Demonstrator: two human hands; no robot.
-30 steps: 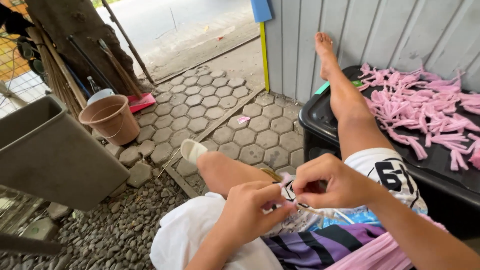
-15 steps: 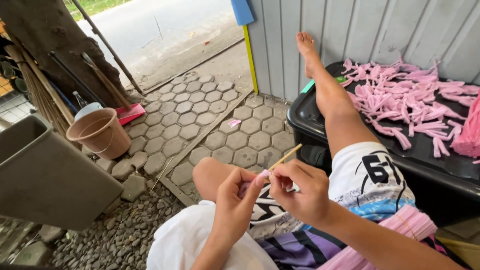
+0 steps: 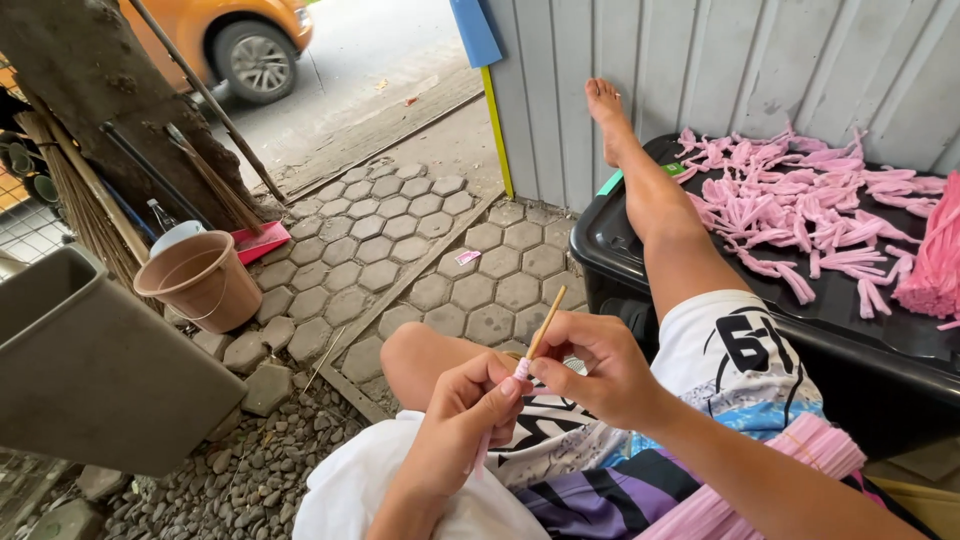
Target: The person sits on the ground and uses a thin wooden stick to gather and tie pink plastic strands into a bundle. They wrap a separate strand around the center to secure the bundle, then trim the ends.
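My left hand (image 3: 468, 410) and my right hand (image 3: 597, 368) meet over my lap. Between them they pinch a thin wooden stick (image 3: 546, 322) that points up and away, with a pink strip (image 3: 520, 369) wrapped at its lower end. The left fingertips press on the pink strip; the right thumb and fingers hold the stick just beside it. My right leg (image 3: 655, 200) lies stretched over a black bin lid (image 3: 850, 330), foot against the wall. A bundle of pale pink strips (image 3: 720, 500) rests on my lap under the right forearm.
Many folded pink pieces (image 3: 800, 210) lie on the black lid, with a pink bundle (image 3: 935, 265) at its right edge. A terracotta pot (image 3: 200, 280), brooms (image 3: 75, 200) and a grey bin (image 3: 90, 370) stand at left on paving and pebbles. An orange car (image 3: 225, 35) is parked beyond.
The view has tilted up and closer. My hands have stayed together on the stick, which now stands more upright, with the pink wrap showing at its lower end.
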